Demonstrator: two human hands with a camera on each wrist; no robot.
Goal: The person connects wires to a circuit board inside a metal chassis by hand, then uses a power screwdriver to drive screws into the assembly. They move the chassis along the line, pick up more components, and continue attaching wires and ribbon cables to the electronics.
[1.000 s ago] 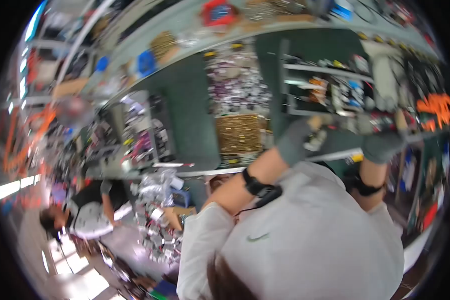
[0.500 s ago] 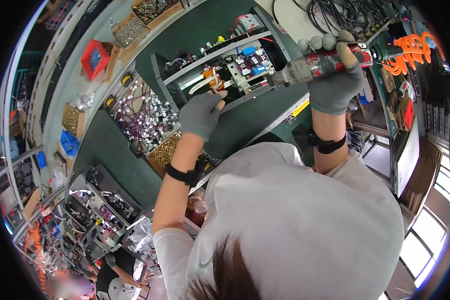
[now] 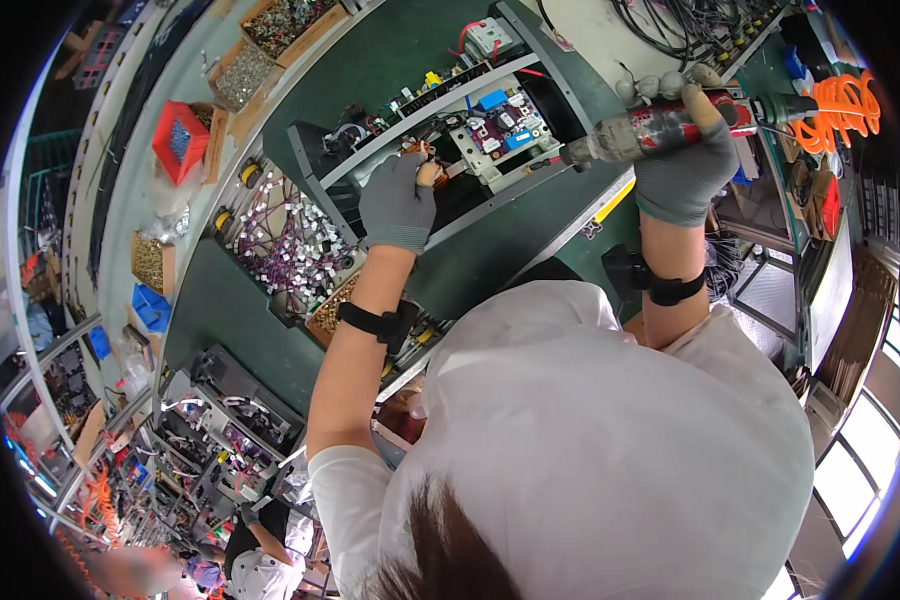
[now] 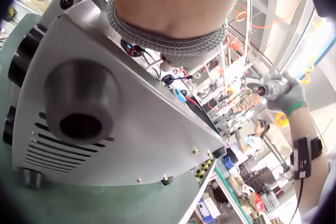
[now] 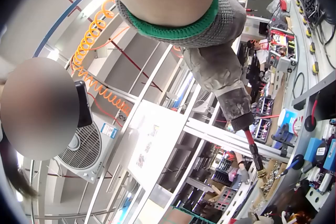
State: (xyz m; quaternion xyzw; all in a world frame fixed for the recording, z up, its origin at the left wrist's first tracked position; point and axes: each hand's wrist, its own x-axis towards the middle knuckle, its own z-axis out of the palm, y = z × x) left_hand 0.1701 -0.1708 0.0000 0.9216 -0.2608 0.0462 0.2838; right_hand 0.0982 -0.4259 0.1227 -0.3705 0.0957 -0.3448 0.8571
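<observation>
In the head view, my gloved left hand (image 3: 398, 200) reaches into an open grey metal housing (image 3: 448, 240) on the bench. Its thumb and fingertips are at an orange-wrapped part, mostly covered by the hand; I cannot tell whether they pinch it. Beside them sits a circuit board (image 3: 510, 125) with blue components. My gloved right hand (image 3: 685, 180) grips a red and grey power screwdriver (image 3: 620, 140), its nose pointing left over the housing's right end. In the right wrist view, the driver bit (image 5: 254, 150) has a brass-coloured piece at its tip.
An orange coiled hose (image 3: 845, 115) runs from the tool's back end. Left of the housing lie a pile of wire connectors (image 3: 285, 245) and a box of brass-coloured parts (image 3: 330, 312). A red bin (image 3: 180, 140) stands on the back ledge. Another person (image 3: 265, 560) works at lower left.
The view has swung from a blurred sideways look to the housing. My left hand has moved from its edge farther in, over the orange part. The right hand still holds the screwdriver.
</observation>
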